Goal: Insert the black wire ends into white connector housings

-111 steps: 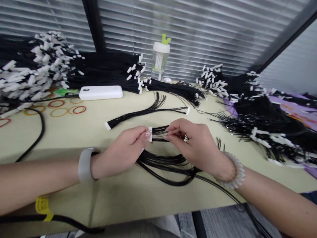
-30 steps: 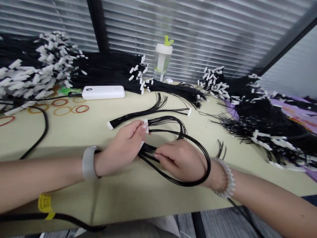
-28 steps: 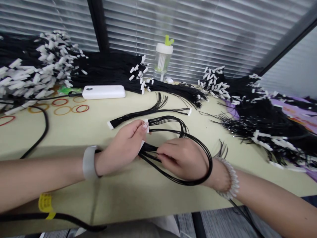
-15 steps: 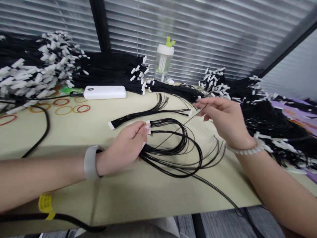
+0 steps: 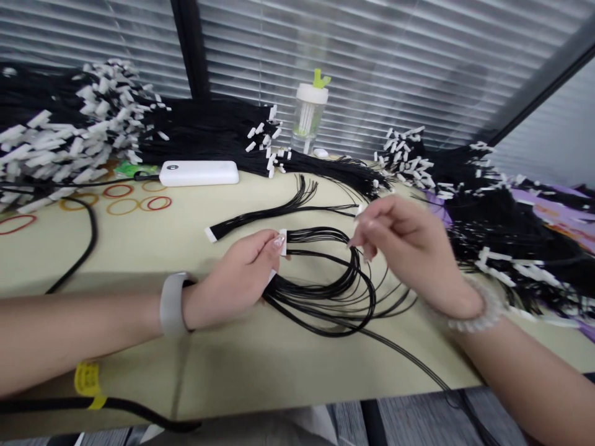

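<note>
My left hand (image 5: 237, 280) grips a white connector (image 5: 283, 242) between thumb and fingertips, just above the table. Black wires of a harness (image 5: 325, 303) run from that connector and lie in a loose loop on the table, with a second white connector (image 5: 271, 276) at my left fingers. My right hand (image 5: 402, 248) is raised above the loop, its fingers pinched together and slightly blurred, and no held wire is visible. A separate wire harness (image 5: 260, 215) lies straight beyond the hands, with white ends.
Large heaps of black harnesses with white connectors (image 5: 69, 130) fill the back left and right. A white power bank (image 5: 199, 173), a bottle (image 5: 309, 111) and rubber bands (image 5: 123, 206) stand behind. A black cable (image 5: 79, 254) curves at the left, near the table's front edge (image 5: 279, 396).
My right hand has let go of the wire bundle and risen to the upper right. The wires have spread into a looser loop. My left hand still grips the connector.
</note>
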Motion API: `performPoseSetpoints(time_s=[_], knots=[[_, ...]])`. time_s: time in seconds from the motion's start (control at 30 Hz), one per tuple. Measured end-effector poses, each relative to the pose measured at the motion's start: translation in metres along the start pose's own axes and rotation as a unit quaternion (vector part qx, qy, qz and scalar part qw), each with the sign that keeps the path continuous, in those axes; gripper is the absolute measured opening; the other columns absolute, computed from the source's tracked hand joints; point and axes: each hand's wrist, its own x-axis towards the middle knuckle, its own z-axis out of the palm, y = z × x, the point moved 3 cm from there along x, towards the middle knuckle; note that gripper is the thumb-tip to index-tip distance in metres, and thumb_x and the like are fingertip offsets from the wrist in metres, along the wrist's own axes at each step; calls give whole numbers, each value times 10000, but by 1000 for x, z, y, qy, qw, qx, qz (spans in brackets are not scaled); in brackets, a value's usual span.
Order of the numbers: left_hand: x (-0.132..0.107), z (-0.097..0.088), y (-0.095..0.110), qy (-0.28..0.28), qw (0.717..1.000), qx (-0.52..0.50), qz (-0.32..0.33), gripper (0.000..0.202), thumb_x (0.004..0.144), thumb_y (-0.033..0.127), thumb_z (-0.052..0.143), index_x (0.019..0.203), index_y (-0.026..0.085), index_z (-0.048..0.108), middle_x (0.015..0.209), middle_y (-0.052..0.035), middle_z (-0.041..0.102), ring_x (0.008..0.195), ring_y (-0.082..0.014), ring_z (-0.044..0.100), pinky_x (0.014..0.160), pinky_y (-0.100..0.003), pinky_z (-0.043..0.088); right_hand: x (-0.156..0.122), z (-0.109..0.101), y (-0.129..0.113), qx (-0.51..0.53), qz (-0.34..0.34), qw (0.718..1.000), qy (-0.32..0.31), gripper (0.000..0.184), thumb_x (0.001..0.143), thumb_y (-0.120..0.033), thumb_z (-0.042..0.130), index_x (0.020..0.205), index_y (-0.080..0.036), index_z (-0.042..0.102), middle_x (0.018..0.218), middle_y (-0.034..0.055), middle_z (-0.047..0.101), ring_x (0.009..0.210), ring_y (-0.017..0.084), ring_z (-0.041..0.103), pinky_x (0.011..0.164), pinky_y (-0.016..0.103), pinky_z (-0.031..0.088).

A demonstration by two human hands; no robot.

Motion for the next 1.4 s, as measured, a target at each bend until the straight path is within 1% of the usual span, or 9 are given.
performPoseSetpoints(time_s=[0.07,0.17,0.5,0.6,0.77,0.97,1.07,1.23,1.4], knots=[[0,0,1,-2,1000,-1,3,313,880,329,270,621,177,360,587,39,366,547,-95,361,542,-213,308,-5,10,-10,-110,-66,991,-41,87,778,-240,520,744,-167,552,638,-7,569,527,57,496,482,180,400],[0,1,2,-16,1000,-6,7,315,878,331,262,615,180,348,580,38,351,536,-100,345,529,-218,297,-9,21,-17,-195,-126,971,-58,92,780,-202,513,723,-163,572,674,-1,569,615,63,502,562,184,398],[0,2,3,-41,999,13,4,311,874,303,277,606,176,368,577,41,365,540,-94,356,542,-210,313,-12,34,-11,-243,-138,958,-63,114,797,-177,455,764,-149,560,711,19,549,669,95,479,604,218,379],[0,2,3,-40,999,12,2,308,873,302,279,605,177,366,570,43,360,531,-94,349,532,-207,315,-13,35,-11,-269,-167,946,-65,128,804,-184,446,766,-145,562,706,24,543,674,103,479,604,226,381],[0,1,4,-39,999,22,12,313,874,318,286,607,175,367,574,42,368,536,-92,353,534,-203,315,-17,34,-12,-340,-236,908,-63,126,796,-166,458,748,-158,574,729,34,562,718,122,488,629,248,386],[0,1,4,-40,999,29,7,324,875,337,283,611,174,373,569,44,374,535,-90,356,530,-202,312,-19,35,-16,-441,-314,839,-61,109,778,-135,476,727,-171,566,728,17,580,706,124,471,598,257,366],[0,1,3,-41,999,31,11,329,877,343,278,614,171,379,573,44,377,539,-88,358,533,-202,311,-19,36,-21,-467,-348,812,-50,105,778,-139,480,720,-170,562,687,6,572,700,121,466,575,255,345],[0,2,4,-46,998,35,8,334,878,351,267,622,170,381,580,44,382,546,-89,363,540,-205,314,-19,36,-29,-476,-394,786,-27,87,756,-135,509,686,-158,556,645,-10,553,655,107,448,538,254,310],[1,2,4,-40,998,42,4,336,878,361,258,631,173,385,583,43,382,546,-91,364,540,-205,315,-20,36,-30,-483,-400,778,-37,93,756,-137,512,677,-164,552,621,-21,536,645,100,438,533,253,296]])
